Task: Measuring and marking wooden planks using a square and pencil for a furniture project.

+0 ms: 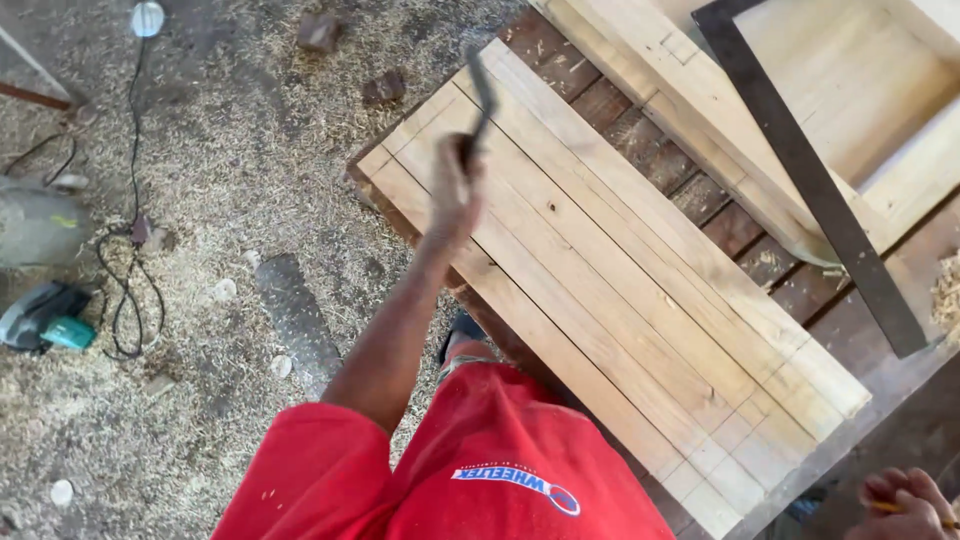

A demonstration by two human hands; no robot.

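My left hand [453,190] is raised over the near-left corner of several pale wooden planks [610,270] laid side by side. It grips a thin dark tool [481,88], blurred by motion, whose upper end points away from me. My right hand [905,505] sits low at the bottom right corner, beside the bench edge, closed around a yellow pencil [885,507]. The planks rest on a bench of dark wooden slats [735,225]. My red clothing [480,470] fills the bottom middle.
A large dark metal square [810,175] leans across a pale wooden frame [850,90] at the top right. On the sawdust-covered floor [230,150] to the left lie a teal power tool [45,315], a black cable [130,280] and a grey object [35,225].
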